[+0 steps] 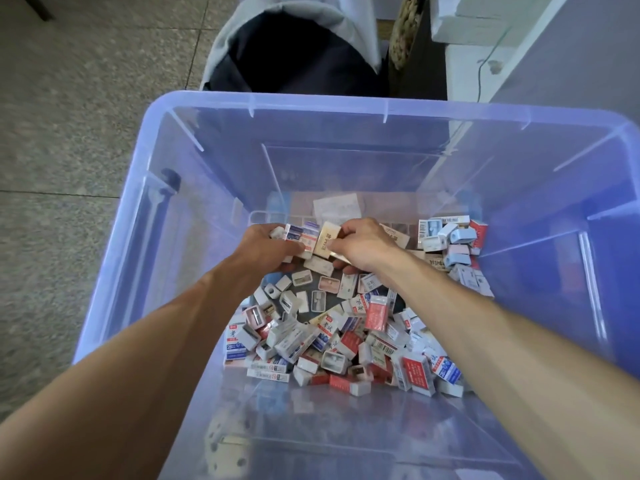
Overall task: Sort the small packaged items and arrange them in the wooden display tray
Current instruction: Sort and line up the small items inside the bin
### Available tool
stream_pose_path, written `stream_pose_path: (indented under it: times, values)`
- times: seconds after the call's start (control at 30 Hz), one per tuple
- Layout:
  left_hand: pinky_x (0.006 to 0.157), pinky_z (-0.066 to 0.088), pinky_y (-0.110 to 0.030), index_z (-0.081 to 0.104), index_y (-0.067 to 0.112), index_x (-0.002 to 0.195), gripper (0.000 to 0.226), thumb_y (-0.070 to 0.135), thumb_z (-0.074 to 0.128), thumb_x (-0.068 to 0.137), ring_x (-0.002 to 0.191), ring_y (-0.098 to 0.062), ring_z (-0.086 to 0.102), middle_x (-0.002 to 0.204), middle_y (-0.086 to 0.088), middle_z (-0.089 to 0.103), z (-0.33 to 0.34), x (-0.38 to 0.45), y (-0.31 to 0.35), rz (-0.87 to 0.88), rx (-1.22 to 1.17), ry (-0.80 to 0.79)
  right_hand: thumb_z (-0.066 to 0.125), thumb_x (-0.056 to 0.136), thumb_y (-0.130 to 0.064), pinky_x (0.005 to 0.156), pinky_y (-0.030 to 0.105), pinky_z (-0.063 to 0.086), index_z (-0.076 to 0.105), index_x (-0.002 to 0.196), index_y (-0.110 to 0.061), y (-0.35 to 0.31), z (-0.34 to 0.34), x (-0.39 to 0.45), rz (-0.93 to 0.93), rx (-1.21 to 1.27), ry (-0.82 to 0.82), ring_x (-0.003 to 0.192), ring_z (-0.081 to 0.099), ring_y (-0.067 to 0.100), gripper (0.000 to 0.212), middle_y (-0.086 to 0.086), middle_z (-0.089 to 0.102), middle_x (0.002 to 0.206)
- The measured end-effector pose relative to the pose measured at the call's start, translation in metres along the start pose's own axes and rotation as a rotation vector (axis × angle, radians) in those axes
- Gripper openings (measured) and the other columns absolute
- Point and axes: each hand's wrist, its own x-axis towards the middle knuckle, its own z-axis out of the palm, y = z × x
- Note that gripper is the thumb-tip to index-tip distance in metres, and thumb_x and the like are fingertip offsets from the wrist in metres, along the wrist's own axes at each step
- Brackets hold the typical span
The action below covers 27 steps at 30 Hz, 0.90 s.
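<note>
A speckled grey stone floor (pixel 62 133) with thin joint lines fills the left side. On it stands a large translucent blue plastic bin (pixel 145 188), with smooth ribbed walls and a rounded rim. The left hand (pixel 266 249) reaches deep inside, its fingers curled round a row of small blue, white and red cardboard packets (pixel 300 236). Just beside it, the right hand (pixel 363 244) pinches a cream, soap-shaped packet (pixel 326 239) at the end of that row, thumb and fingers pressed on it. Below both hands, a loose heap of small packaged items (pixel 346 337) covers the bin's bottom: glossy red and blue boxes, white plastic sharpeners, pale blue and pink ones toward the right wall. Beyond the bin sits a dark bag with a grey lining (pixel 294 53); farther right, a white ledge (pixel 485 22).
</note>
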Motion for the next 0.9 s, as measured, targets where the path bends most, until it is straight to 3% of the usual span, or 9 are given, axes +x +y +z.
stream_pose_path:
  times: [0.1, 0.2, 0.27, 0.37, 0.5, 0.67, 0.8, 0.9]
  values:
    - [0.056, 0.058, -0.024, 0.066, 0.003, 0.097, 0.015, -0.006, 0.068, 0.085, 0.069, -0.019, 0.072, 0.090, -0.015, 0.074, 0.001, -0.003, 0.003, -0.032, 0.084, -0.126, 0.064, 0.095, -0.011, 0.067, 0.030, 0.060, 0.066, 0.096, -0.014, 0.002, -0.006, -0.005, 0.027, -0.061, -0.114, 0.069, 0.071, 0.012, 0.004, 0.006, 0.073, 0.089]
    - [0.064, 0.060, -0.029, 0.066, 0.001, 0.101, 0.016, -0.003, 0.068, 0.085, 0.075, -0.022, 0.074, 0.085, -0.011, 0.076, 0.000, -0.010, 0.003, -0.076, 0.152, -0.223, 0.063, 0.095, -0.012, 0.073, 0.033, 0.061, 0.066, 0.095, -0.014, 0.005, -0.022, -0.010, 0.038, -0.130, -0.105, 0.071, 0.071, 0.015, 0.004, 0.008, 0.074, 0.086]
    - [0.071, 0.061, -0.031, 0.066, 0.006, 0.099, 0.016, -0.003, 0.067, 0.086, 0.075, -0.020, 0.074, 0.082, -0.007, 0.076, -0.001, -0.012, 0.002, -0.050, 0.098, -0.165, 0.063, 0.095, -0.013, 0.069, 0.032, 0.061, 0.067, 0.096, -0.015, 0.007, -0.030, -0.010, 0.042, -0.091, -0.027, 0.071, 0.071, 0.016, 0.005, 0.008, 0.074, 0.083]
    - [0.054, 0.056, -0.022, 0.065, 0.011, 0.098, 0.016, 0.000, 0.068, 0.087, 0.065, -0.013, 0.072, 0.085, -0.007, 0.075, -0.003, -0.012, 0.003, 0.009, 0.046, -0.046, 0.064, 0.095, -0.015, 0.063, 0.028, 0.058, 0.069, 0.099, -0.013, 0.003, -0.029, -0.005, 0.040, -0.074, 0.058, 0.065, 0.068, 0.014, 0.006, 0.006, 0.073, 0.078]
    - [0.051, 0.055, -0.022, 0.064, 0.009, 0.104, 0.021, 0.000, 0.069, 0.086, 0.060, -0.010, 0.071, 0.093, -0.009, 0.072, -0.001, -0.001, 0.008, 0.068, -0.033, 0.042, 0.066, 0.096, -0.019, 0.053, 0.023, 0.049, 0.070, 0.095, -0.016, -0.003, -0.021, 0.002, 0.016, -0.229, 0.047, 0.061, 0.065, 0.012, 0.005, 0.003, 0.071, 0.077]
    - [0.052, 0.060, -0.027, 0.065, 0.006, 0.107, 0.022, 0.000, 0.069, 0.086, 0.053, -0.015, 0.067, 0.083, -0.010, 0.071, 0.005, 0.010, 0.013, 0.048, 0.075, 0.055, 0.068, 0.095, -0.030, 0.057, 0.023, 0.050, 0.060, 0.093, -0.029, 0.000, -0.016, 0.001, -0.073, -0.252, 0.047, 0.060, 0.065, 0.010, 0.008, -0.004, 0.068, 0.077]
    - [0.038, 0.051, -0.022, 0.059, 0.009, 0.109, 0.026, 0.007, 0.072, 0.086, 0.043, -0.012, 0.065, 0.079, -0.013, 0.070, 0.008, 0.008, 0.010, 0.001, 0.220, 0.023, 0.066, 0.097, -0.032, 0.063, 0.025, 0.048, 0.064, 0.095, -0.024, 0.007, -0.014, -0.001, -0.071, -0.213, 0.062, 0.061, 0.062, 0.008, 0.008, -0.003, 0.069, 0.080]
    - [0.037, 0.048, -0.020, 0.062, 0.005, 0.112, 0.031, 0.014, 0.075, 0.085, 0.043, -0.013, 0.063, 0.079, -0.012, 0.073, 0.003, 0.007, 0.003, 0.017, 0.289, 0.055, 0.059, 0.101, -0.027, 0.053, 0.020, 0.043, 0.071, 0.105, -0.011, 0.009, -0.016, -0.005, -0.054, -0.166, 0.091, 0.061, 0.056, 0.007, 0.020, -0.009, 0.057, 0.074]
